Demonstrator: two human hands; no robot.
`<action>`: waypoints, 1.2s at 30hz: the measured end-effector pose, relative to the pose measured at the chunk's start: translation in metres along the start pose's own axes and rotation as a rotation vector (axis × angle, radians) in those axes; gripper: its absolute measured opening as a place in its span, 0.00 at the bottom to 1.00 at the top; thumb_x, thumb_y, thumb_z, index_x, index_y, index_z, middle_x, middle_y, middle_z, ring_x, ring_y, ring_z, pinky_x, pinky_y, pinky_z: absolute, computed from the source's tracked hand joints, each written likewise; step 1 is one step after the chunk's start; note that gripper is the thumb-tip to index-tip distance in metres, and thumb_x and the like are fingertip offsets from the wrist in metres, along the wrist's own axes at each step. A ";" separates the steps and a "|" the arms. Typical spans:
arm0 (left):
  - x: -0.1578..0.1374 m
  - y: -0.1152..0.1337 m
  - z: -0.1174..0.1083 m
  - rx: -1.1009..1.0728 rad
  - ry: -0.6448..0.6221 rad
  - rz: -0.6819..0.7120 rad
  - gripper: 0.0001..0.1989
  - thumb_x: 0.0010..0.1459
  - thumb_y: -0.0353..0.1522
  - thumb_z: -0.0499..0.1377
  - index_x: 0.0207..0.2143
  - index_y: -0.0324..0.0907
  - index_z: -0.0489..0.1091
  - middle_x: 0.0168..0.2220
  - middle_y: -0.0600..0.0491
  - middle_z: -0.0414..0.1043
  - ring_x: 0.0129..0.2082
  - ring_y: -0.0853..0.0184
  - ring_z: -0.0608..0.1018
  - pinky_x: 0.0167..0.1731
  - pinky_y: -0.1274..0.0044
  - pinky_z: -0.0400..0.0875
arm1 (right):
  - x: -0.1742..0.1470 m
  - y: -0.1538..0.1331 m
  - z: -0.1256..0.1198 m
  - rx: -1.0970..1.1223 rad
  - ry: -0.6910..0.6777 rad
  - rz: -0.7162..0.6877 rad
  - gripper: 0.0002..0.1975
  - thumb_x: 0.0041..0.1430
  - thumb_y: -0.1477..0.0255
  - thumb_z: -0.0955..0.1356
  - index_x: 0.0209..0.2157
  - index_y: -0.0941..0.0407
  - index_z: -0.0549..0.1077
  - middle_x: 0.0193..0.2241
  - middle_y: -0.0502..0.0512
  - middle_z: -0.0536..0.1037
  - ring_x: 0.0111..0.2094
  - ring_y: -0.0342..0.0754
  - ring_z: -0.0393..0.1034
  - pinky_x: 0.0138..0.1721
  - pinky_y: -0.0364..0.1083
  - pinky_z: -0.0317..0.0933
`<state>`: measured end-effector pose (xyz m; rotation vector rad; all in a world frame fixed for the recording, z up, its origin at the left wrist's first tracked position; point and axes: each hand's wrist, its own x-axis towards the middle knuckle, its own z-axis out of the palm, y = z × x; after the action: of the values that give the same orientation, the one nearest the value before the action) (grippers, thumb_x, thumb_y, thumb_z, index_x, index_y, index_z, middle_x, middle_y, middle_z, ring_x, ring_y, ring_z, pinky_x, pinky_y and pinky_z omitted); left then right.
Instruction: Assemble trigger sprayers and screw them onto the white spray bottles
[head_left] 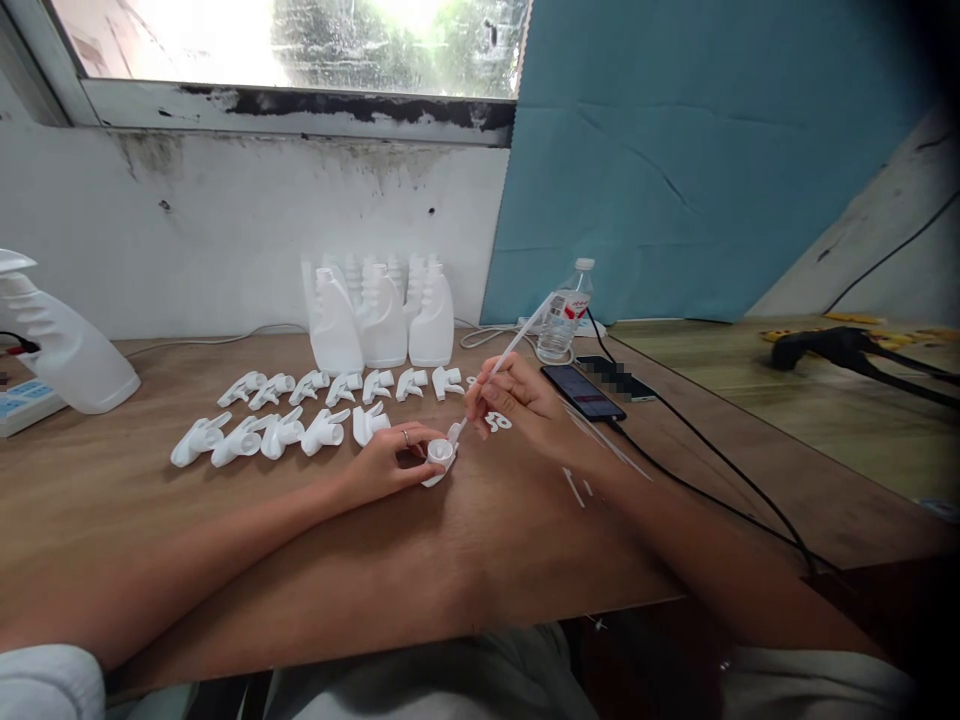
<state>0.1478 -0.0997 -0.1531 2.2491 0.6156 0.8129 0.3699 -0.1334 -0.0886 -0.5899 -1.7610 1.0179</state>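
Observation:
My left hand [401, 460] wears a ring and grips a white spray head [439, 456] by its round collar, low over the brown tabletop. Between the fingers of my right hand [510, 400] is a thin white plastic tube [517, 342], slanting up to the right. Its lower end comes close to the spray head's side; whether the two touch I cannot tell. Small white plastic parts [498, 421] lie just beside my right hand. Left of my hands, several white spray heads [324, 432] rest in two rows, one partly behind my left fingers.
Several white bottles [384, 325] stand against the wall. A larger spray bottle [75, 350] leans at far left. On the right are a water bottle [556, 325], two phones [583, 393], black cables [720, 480] and loose thin tubes [574, 488].

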 end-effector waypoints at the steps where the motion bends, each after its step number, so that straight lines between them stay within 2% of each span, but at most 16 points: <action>1: 0.000 0.000 0.000 -0.001 -0.002 0.001 0.16 0.57 0.35 0.62 0.47 0.39 0.73 0.43 0.48 0.74 0.39 0.67 0.75 0.40 0.78 0.69 | 0.000 0.001 0.001 0.001 -0.001 -0.002 0.11 0.64 0.61 0.64 0.40 0.52 0.60 0.29 0.48 0.74 0.24 0.41 0.68 0.28 0.44 0.62; 3: -0.001 -0.001 0.001 0.001 0.000 0.003 0.16 0.57 0.35 0.62 0.47 0.39 0.73 0.43 0.48 0.73 0.40 0.67 0.75 0.40 0.78 0.69 | 0.002 0.002 0.002 -0.006 0.003 0.006 0.11 0.64 0.61 0.64 0.41 0.52 0.61 0.30 0.49 0.73 0.24 0.41 0.67 0.28 0.44 0.63; 6: -0.001 -0.001 0.001 0.018 0.017 0.013 0.16 0.56 0.34 0.62 0.46 0.38 0.73 0.44 0.48 0.74 0.40 0.66 0.76 0.40 0.78 0.69 | 0.004 0.008 0.006 -0.073 -0.014 0.096 0.10 0.63 0.63 0.65 0.41 0.54 0.66 0.31 0.50 0.73 0.25 0.40 0.66 0.29 0.43 0.62; 10: 0.000 -0.002 0.001 0.038 0.027 0.026 0.16 0.56 0.35 0.62 0.46 0.38 0.73 0.42 0.48 0.74 0.39 0.67 0.75 0.40 0.78 0.70 | 0.005 0.024 0.011 -0.316 -0.087 0.160 0.06 0.59 0.70 0.67 0.30 0.58 0.71 0.28 0.51 0.71 0.28 0.42 0.64 0.30 0.43 0.59; 18: 0.000 -0.005 0.001 -0.004 0.022 0.026 0.19 0.56 0.36 0.63 0.49 0.41 0.73 0.38 0.51 0.71 0.33 0.71 0.73 0.35 0.80 0.68 | 0.000 0.043 0.020 -0.568 -0.071 -0.052 0.11 0.60 0.75 0.65 0.23 0.57 0.63 0.24 0.47 0.63 0.26 0.41 0.56 0.28 0.42 0.52; 25: 0.001 -0.001 0.000 -0.024 0.001 0.000 0.13 0.57 0.37 0.62 0.42 0.40 0.77 0.37 0.50 0.70 0.34 0.69 0.73 0.35 0.79 0.67 | -0.004 0.034 0.030 -0.601 -0.065 -0.083 0.12 0.61 0.77 0.63 0.23 0.57 0.63 0.26 0.49 0.64 0.28 0.43 0.59 0.32 0.43 0.56; 28: 0.000 -0.001 -0.001 -0.031 0.014 -0.049 0.14 0.56 0.38 0.62 0.42 0.40 0.75 0.36 0.50 0.70 0.34 0.68 0.74 0.34 0.78 0.68 | -0.007 0.034 0.029 -0.556 -0.039 -0.038 0.08 0.62 0.73 0.65 0.28 0.56 0.70 0.29 0.51 0.69 0.32 0.44 0.64 0.36 0.44 0.60; 30: -0.001 -0.001 -0.003 -0.064 0.065 -0.087 0.16 0.55 0.38 0.63 0.44 0.39 0.74 0.37 0.49 0.71 0.35 0.67 0.74 0.36 0.77 0.70 | -0.009 0.040 0.024 -0.516 -0.009 -0.011 0.06 0.62 0.69 0.66 0.38 0.54 0.74 0.37 0.54 0.72 0.38 0.46 0.66 0.41 0.46 0.62; 33: -0.001 0.003 -0.005 -0.240 0.120 -0.123 0.17 0.55 0.38 0.64 0.44 0.38 0.71 0.41 0.48 0.72 0.41 0.64 0.76 0.43 0.74 0.71 | -0.012 0.053 0.014 -0.417 0.106 0.093 0.23 0.56 0.65 0.71 0.54 0.51 0.68 0.52 0.58 0.67 0.44 0.49 0.66 0.43 0.48 0.64; 35: -0.001 0.007 -0.004 -0.392 0.115 -0.116 0.18 0.55 0.37 0.64 0.45 0.38 0.69 0.43 0.47 0.72 0.44 0.63 0.75 0.47 0.72 0.71 | -0.013 0.062 0.008 -0.216 0.156 0.239 0.33 0.50 0.63 0.74 0.57 0.50 0.64 0.54 0.59 0.65 0.45 0.49 0.67 0.43 0.49 0.65; 36: 0.000 0.010 -0.003 -0.446 0.113 -0.104 0.18 0.55 0.37 0.64 0.46 0.38 0.69 0.44 0.47 0.72 0.44 0.63 0.75 0.47 0.71 0.71 | -0.013 0.065 0.007 -0.074 0.150 0.319 0.34 0.48 0.63 0.75 0.56 0.51 0.65 0.53 0.59 0.67 0.45 0.49 0.68 0.44 0.49 0.65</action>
<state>0.1477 -0.1056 -0.1439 1.7636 0.5364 0.9267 0.3651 -0.1114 -0.1519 -0.9923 -1.6084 1.0957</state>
